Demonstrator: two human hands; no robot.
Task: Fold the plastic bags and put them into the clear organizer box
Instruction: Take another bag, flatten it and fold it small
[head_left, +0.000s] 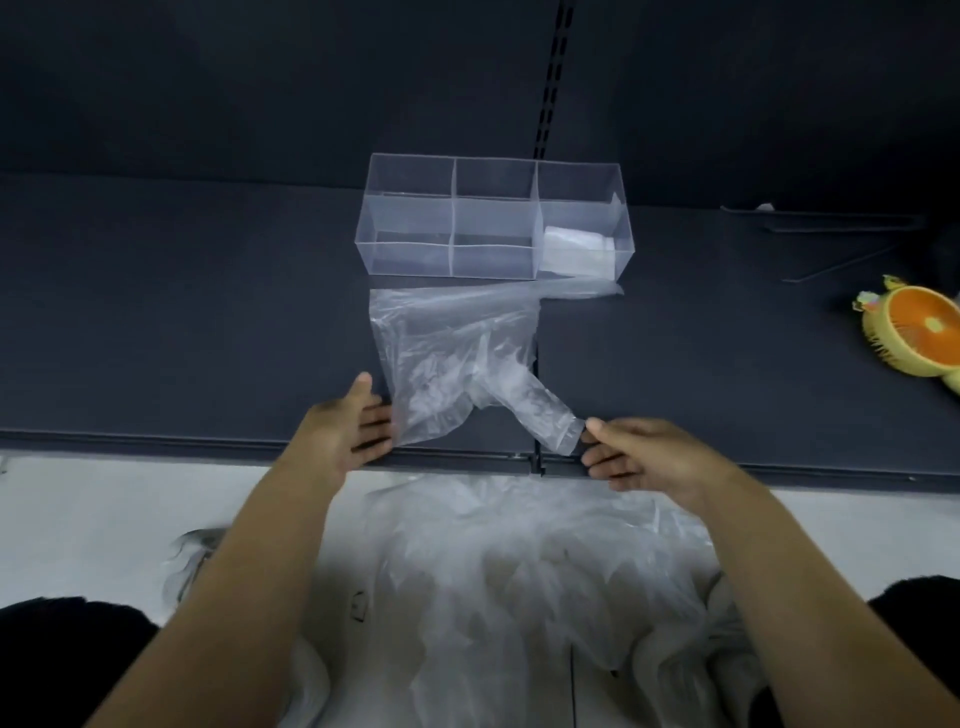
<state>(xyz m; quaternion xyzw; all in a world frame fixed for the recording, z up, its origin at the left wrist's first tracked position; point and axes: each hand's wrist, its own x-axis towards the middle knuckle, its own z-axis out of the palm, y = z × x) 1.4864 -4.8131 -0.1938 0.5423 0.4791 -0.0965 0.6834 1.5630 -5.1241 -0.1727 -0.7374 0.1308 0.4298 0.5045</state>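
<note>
Judging from where we stand, how far along are they?

Early, I'd say. The clear organizer box (405, 244) sits on the dark shelf (182, 322), and only one of its six compartments is filled: a folded bag (576, 249) lies in the near row, at the three o'clock end. The other five look bare.

And the one on the shelf?

That plastic bag (457, 353) lies spread out at six o'clock from the box, wrinkled and not yet folded. A strip of plastic runs off toward three o'clock along the box front; I cannot tell whether it belongs to the same bag.

What are the hands up to?

The left hand (358, 426) has its fingers straight, touching the bag's edge at about eight o'clock, gripping nothing. The right hand (634, 457) pinches the end of a handle between thumb and fingertips, at the bag's five o'clock corner. Smoothing before the first fold, I'd guess.

Much left, then?

Plenty. A heap of loose bags (519, 561) waits at six o'clock, below the shelf edge. The little orange fan (919, 332), far out at three o'clock, plays no part.
</note>
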